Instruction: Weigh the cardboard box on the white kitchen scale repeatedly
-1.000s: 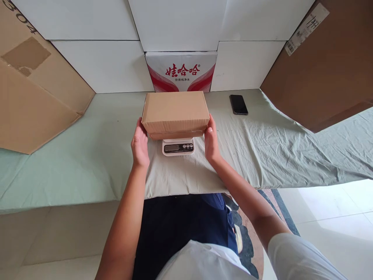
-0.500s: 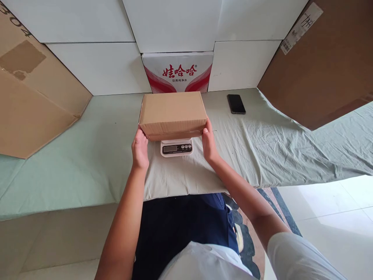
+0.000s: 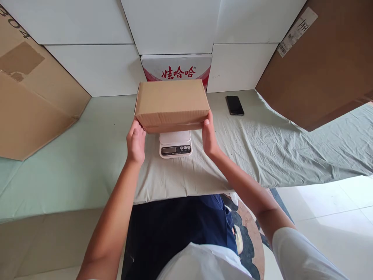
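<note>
Head view: left hand (image 3: 135, 142) and right hand (image 3: 209, 136), forearms extended, fingers clamped on the lower end edges of a closed cardboard box (image 3: 171, 104). Box held level, clear above the white kitchen scale (image 3: 175, 144) on the green sheet (image 3: 262, 144). Fingertips hidden under the box; scale display unreadable; red-lettered carton (image 3: 176, 69) behind partly covered.

White panels (image 3: 87, 70) back a green-sheeted table (image 3: 72, 163).
</note>
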